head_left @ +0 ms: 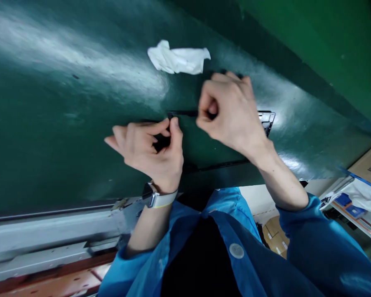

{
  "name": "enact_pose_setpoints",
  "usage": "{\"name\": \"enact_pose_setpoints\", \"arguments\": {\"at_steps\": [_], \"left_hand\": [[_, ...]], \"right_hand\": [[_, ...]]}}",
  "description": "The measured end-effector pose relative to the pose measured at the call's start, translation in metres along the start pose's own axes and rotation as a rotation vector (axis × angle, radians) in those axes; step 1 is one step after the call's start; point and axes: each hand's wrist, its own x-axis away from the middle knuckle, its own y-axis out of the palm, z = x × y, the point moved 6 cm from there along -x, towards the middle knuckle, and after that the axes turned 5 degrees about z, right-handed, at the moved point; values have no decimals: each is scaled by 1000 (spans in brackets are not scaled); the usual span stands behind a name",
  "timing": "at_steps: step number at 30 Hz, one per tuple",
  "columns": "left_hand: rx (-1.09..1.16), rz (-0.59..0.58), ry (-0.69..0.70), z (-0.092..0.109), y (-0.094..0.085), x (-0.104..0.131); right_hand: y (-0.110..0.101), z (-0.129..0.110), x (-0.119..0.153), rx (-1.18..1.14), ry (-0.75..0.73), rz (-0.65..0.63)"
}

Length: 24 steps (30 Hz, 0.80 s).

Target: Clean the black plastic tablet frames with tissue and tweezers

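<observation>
Pinching the frame (185, 113) at its far-left corner, the left hand (151, 152) has thumb and forefinger pressed together. The right hand (231, 109) is curled above the frame's far rail, thumb close to forefinger; blur and angle mean I cannot tell whether anything sits between them. The frame lies on the desk (49, 165), its near rail close to the desk's near edge.

The likeliest trouble is bending: the rails look thin, so lifting or pulling at one corner could twist the frame. A slip of that pinch could let it skid, and a tug toward the body could carry it over the near edge. The watch (153, 196), hanging near that edge, might knock it.

Room for moving seems tightest on the near side, against the jacket (327, 235). Beyond the far rail there is more, up to the cloth (181, 60); the desk's left stretch offers most.
</observation>
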Motion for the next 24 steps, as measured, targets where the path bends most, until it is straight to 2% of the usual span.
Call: {"name": "enact_pose_setpoints", "arguments": {"at_steps": [2,4,6,8,11,14,17,21,24], "left_hand": [[54,-24,-63,-4,4,0],[126,-39,-106,-5,9,0],[185,-34,-128,-4,11,0],[247,-22,-149,0,10,0],[366,-44,-154,12,0,0],[455,-107,-138,25,-19,3],[501,-177,-187,26,-41,11],[567,-308,-319,4,-71,29],[657,-462,-409,-20,-89,58]], "right_hand": [[-15,35,17,-67,33,135],[-27,69,37,-179,3,229],[-34,97,56,-190,-8,331],[-34,113,70,-155,-34,402],[-25,125,80,-152,28,381],[-26,121,84,-248,32,364],[-41,102,88,-359,-43,363],[-59,65,91,-486,-129,347],[-61,29,84,-534,-202,256]]}}
